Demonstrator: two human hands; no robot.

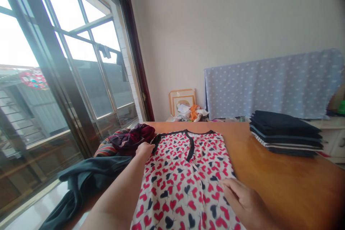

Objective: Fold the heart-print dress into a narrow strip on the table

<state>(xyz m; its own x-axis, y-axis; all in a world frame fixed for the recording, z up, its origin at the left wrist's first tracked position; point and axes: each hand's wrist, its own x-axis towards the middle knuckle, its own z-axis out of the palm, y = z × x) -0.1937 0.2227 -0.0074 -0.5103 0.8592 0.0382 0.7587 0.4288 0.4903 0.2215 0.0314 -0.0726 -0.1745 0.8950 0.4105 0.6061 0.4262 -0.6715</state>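
Observation:
A white top (178, 183) printed with red and dark hearts lies spread over the wooden table. Black trim edges its neckline, which faces the far side. At its upper left corner, my left hand (145, 149) has its fingers closed on the black-trimmed edge. Lower down on the opposite side, my right hand (239, 197) is closed in a pinch at the top's right edge. The near end of the top runs out of view at the bottom.
A stack of folded dark clothes (285, 134) stands on the table (258, 172) at the right. Crumpled dark red and striped cloth (134, 134) and a dark green garment (91, 172) lie at the left, beside the window (88, 61). A polka-dot cover (269, 86) hangs behind.

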